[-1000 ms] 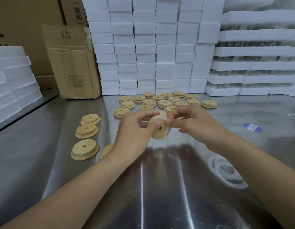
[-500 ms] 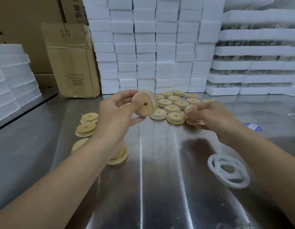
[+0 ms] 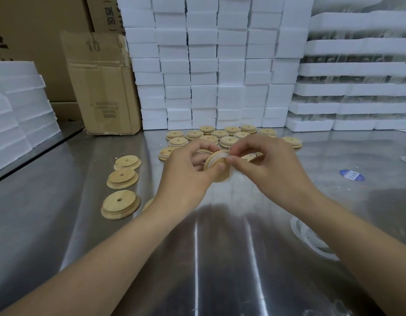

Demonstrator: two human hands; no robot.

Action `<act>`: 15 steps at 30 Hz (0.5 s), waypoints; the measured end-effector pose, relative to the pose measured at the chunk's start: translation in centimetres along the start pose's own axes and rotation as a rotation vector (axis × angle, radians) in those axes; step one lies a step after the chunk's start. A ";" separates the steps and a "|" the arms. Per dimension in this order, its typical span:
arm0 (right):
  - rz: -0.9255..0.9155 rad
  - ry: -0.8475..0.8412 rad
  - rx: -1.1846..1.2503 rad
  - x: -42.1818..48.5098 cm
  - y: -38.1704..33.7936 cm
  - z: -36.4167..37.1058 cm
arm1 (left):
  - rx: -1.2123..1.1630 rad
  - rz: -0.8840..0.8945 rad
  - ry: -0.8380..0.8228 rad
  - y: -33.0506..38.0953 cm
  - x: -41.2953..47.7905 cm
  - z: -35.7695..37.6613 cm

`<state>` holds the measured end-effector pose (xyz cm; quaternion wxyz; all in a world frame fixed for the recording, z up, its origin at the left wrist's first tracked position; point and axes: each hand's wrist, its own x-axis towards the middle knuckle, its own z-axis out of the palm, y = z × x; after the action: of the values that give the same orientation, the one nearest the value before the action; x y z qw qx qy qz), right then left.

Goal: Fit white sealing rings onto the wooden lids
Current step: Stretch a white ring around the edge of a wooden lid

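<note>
My left hand (image 3: 188, 172) grips the wooden lid (image 3: 220, 178) on edge above the bench (image 3: 197, 247) so my right hand (image 3: 268, 165), fingers (image 3: 230, 159) pinching the white sealing ring (image 3: 221, 154), can work it round the rim; it's probably half-seated, too blurry to tell.

Glossy steel table (image 3: 220, 258), matt wooden lids (image 3: 122, 176), white foam blocks (image 3: 204, 65), creased cardboard box (image 3: 101, 87).
</note>
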<state>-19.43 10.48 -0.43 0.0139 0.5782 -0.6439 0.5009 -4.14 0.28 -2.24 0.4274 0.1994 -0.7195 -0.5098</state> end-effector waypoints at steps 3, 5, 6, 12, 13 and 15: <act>0.024 -0.029 0.048 0.4 0.1 -0.4 | 0.014 -0.002 -0.023 0.1 0.2 -0.2; 0.056 -0.057 0.116 0.6 0.2 -0.7 | 0.015 -0.006 -0.038 0.2 0.2 -0.3; 0.072 -0.067 0.144 0.7 0.3 -0.8 | 0.015 -0.005 -0.044 0.2 0.2 -0.3; 0.186 -0.105 0.252 1.0 0.8 -1.8 | -0.094 -0.069 -0.073 0.6 0.4 -0.6; 0.195 -0.121 0.261 1.1 0.9 -1.9 | -0.139 -0.096 -0.070 0.7 0.4 -0.7; 0.199 -0.138 0.302 1.2 1.1 -2.2 | -0.216 -0.140 -0.069 0.7 0.4 -0.8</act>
<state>-21.86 10.92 0.69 -0.1670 0.5400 -0.6149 0.5499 -3.58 -0.17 -1.35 0.3846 0.1842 -0.6591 -0.6195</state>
